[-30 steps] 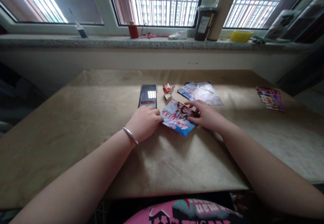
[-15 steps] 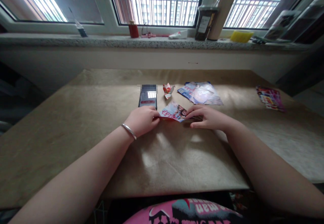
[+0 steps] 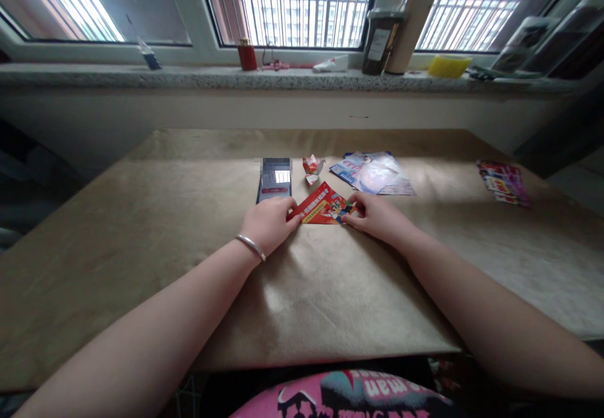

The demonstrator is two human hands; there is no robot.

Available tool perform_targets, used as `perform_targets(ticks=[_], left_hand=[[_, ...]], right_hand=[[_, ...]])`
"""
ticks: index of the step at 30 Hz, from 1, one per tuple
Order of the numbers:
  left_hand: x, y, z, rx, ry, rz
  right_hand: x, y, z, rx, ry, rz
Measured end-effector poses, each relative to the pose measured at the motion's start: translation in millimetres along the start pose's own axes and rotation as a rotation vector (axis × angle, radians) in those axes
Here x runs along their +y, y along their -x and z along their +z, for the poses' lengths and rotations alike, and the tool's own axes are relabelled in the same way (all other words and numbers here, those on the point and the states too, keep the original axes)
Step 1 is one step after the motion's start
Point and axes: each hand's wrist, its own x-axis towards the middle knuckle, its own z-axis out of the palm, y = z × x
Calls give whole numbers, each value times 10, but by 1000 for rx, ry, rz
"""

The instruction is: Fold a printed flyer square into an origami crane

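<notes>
Between my two hands is a folded printed paper (image 3: 321,209), its red side with yellow lettering and cartoon figures facing up. It has a triangular outline with the peak pointing away from me. My left hand (image 3: 271,220) pinches the left corner, and my right hand (image 3: 372,213) pinches the right corner between thumb and fingers. Just beyond my left hand lies a dark phone (image 3: 275,180) with its screen lit. Behind the peak of the paper stands a small folded red-and-white paper piece (image 3: 312,170).
Blue printed leaflets (image 3: 372,174) lie in a pile behind my right hand. More pink and red leaflets (image 3: 503,182) rest at the table's far right. Along the windowsill (image 3: 198,79) stand a red lighter-like item (image 3: 246,56), a dark container (image 3: 381,43) and a yellow object (image 3: 448,67).
The paper has turned from its pale blue photo side to its red side and now shows a triangle. My right hand has moved slightly left and closed on its corner.
</notes>
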Motion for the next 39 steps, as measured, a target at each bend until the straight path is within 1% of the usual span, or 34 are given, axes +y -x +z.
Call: perform_targets(ticks=[3, 6, 11, 15, 17, 22, 24, 27, 31, 35, 37, 39], left_hand=[[-17, 4, -3, -17, 7, 21], [-47, 4, -33, -64, 11, 45], [-99, 2, -90, -130, -2, 62], [-130, 1, -81, -140, 25, 76], [-136, 2, -70, -131, 36, 73], [-130, 5, -87, -113, 55, 66], [-128, 1, -104, -124, 76, 47], [-136, -8, -116, -140, 105, 40], [-162, -12, -115, -119, 108, 83], [-170, 0, -139, -130, 78, 106], [-159, 12, -156, -108, 64, 119], [-140, 26, -172, -77, 52, 142]], right_hand=[[40, 2, -14, -29, -42, 20], [93, -1, -43, -79, -62, 22], [159, -14, -67, -119, -87, -21], [186, -20, -75, -138, -69, -91], [186, -21, -78, -139, -75, -103], [145, -16, -78, -134, -191, -39], [126, -10, -74, -126, -226, -42], [100, 2, -69, -104, -237, -78], [54, 21, -74, -81, -207, -142], [21, 39, -90, -68, -118, -253], [20, 48, -98, -49, -93, -320], [21, 59, -105, -58, -93, -375]])
